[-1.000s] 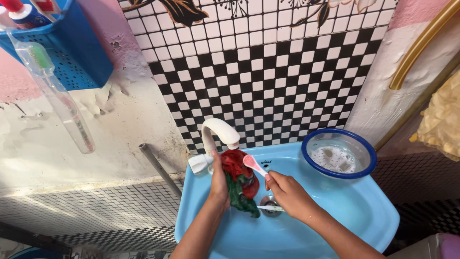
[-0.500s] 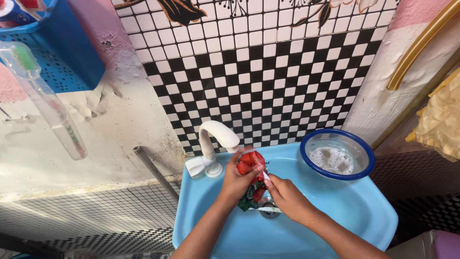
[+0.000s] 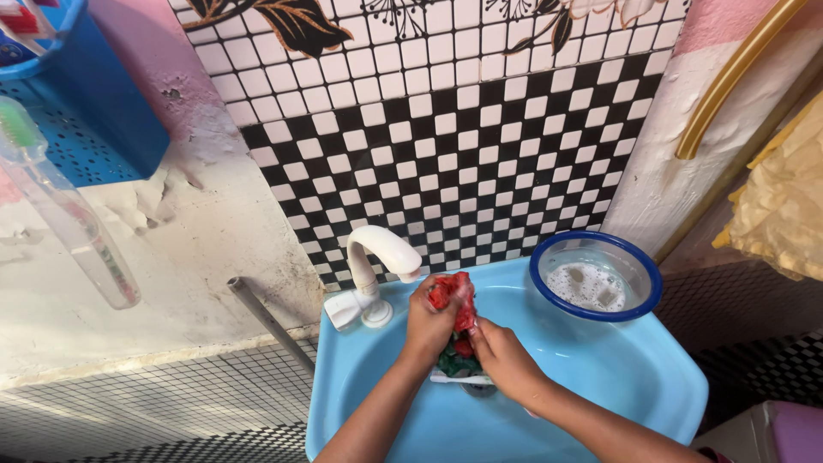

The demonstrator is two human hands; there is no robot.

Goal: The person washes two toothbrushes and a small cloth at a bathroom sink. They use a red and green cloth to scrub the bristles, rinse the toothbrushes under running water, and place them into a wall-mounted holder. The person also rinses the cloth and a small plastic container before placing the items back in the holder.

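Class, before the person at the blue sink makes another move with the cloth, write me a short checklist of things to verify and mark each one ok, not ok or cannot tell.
1. Left hand has a firm grip on the red and green cloth: ok.
2. Right hand is on the cloth's lower part, over the blue sink: ok.
3. White tap is running: cannot tell, no stream shows.
4. Blue-rimmed bowl sits steady on the sink's corner: ok.
5. Drain is unblocked: cannot tell, the hands cover it.
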